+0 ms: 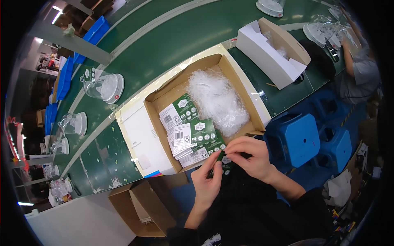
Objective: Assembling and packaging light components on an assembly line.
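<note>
A small green card (223, 158) is pinched between the two hands, just in front of the near edge of an open cardboard box (164, 92). The fingers of the right hand (250, 155) are curled narrowly, thumb and forefinger closed on the card's upper right edge. The left hand (207, 180) is held below and to the left, its fingertips pressed against the card's lower left side, fingers close together. A thin dark strand appears to be caught between the right fingertips, though what it is cannot be told.

Inside the box, a loose stack of green and white cards (188, 133) is spread along the near left side, and a heap of clear plastic loops (217, 100) is piled on the far right side. The box is set on a green table (164, 45). A white sheet (143, 139) lies touching the box's left wall. A white box (269, 51) with open flaps is placed beyond, to the right. Clear glass domes (104, 86) are lined up along the table's left part. A smaller brown box (143, 207) is seen below the table edge, left of the forearms. Blue stools (303, 139) are stood to the right, near another person's arm (363, 67).
</note>
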Available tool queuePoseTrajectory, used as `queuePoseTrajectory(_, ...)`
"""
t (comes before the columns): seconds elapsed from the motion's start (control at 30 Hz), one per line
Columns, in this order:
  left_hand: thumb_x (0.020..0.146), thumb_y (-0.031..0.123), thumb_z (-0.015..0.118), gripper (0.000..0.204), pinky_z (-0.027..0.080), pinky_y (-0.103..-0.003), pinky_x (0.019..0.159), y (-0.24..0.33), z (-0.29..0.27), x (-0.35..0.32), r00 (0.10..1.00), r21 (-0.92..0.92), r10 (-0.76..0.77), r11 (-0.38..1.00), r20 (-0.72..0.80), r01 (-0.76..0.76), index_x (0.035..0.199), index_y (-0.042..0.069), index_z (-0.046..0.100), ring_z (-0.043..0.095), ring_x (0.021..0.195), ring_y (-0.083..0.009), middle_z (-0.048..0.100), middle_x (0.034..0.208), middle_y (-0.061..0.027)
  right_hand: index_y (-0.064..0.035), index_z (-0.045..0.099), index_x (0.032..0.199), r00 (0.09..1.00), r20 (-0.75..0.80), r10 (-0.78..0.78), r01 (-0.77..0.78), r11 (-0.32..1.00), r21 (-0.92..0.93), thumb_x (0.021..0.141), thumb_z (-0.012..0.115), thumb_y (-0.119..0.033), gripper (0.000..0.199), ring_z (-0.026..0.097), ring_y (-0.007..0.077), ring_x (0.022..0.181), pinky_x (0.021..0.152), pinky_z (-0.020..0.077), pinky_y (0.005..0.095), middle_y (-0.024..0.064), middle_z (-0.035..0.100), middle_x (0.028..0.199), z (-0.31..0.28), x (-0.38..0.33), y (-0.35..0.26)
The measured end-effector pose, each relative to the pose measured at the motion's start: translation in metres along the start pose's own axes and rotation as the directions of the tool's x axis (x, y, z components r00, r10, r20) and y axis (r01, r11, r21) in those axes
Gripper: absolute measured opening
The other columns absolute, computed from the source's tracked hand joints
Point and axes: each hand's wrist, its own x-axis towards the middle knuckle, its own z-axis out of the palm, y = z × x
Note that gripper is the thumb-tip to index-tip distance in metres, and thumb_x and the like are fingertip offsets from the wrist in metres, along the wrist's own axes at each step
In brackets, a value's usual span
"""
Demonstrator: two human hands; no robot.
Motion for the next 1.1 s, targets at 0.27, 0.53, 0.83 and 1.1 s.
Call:
queuePoseTrajectory(0.27,0.086,-0.005,0.061,0.032,0.047,-0.019,0.067,-0.001,0.003,0.001,1.0,-0.003,0.001,1.0,-0.007,-0.001,0.117,-0.002,0.065,0.058,0.07,-0.0044,0.068,0.082,-0.0037,-0.0001,0.069,0.088,0.984,0.01,-0.18,0.18,0.975,-0.134,0.074,0.075,0.003,0.016,0.067,0.0218,0.077,0.067,0.0537,0.0275,0.0106,0.067,0.091,0.0,0.005,0.009)
queuePoseTrajectory(0.53,0.087,-0.002,0.063,0.032,0.049,-0.022,0.072,-0.001,0.002,0.0,0.998,-0.02,-0.058,0.998,0.04,0.059,0.119,-0.001,0.063,0.062,0.075,-0.0074,0.071,0.087,-0.0104,-0.0001,0.067,0.086,0.969,0.03,-0.246,0.245,0.939,-0.241,0.075,0.074,0.004,0.014,0.066,0.0242,0.076,0.066,0.054,0.0293,0.0114,0.066,0.089,0.001,0.003,0.009)
queuePoseTrajectory(0.83,0.088,-0.003,0.062,0.033,0.045,-0.019,0.066,0.001,0.004,-0.002,0.988,-0.129,-0.131,0.982,0.082,0.141,0.121,-0.002,0.062,0.057,0.071,-0.004,0.069,0.085,-0.0049,0.0016,0.064,0.089,0.96,0.073,-0.271,0.28,0.917,-0.285,0.076,0.071,0.004,0.015,0.065,0.0262,0.077,0.066,0.0536,0.0309,0.0123,0.064,0.092,-0.003,0.001,0.009)
queuePoseTrajectory(1.1,0.091,0.0,0.058,0.033,0.048,-0.021,0.077,-0.007,0.005,-0.003,0.979,-0.107,-0.176,0.977,0.104,0.187,0.124,-0.004,0.059,0.062,0.086,-0.0073,0.071,0.097,-0.0103,-0.0014,0.066,0.091,0.973,0.11,-0.204,0.229,0.916,-0.328,0.078,0.071,-0.001,0.015,0.065,0.0245,0.081,0.069,0.0529,0.0306,0.0088,0.063,0.095,-0.002,0.002,0.013)
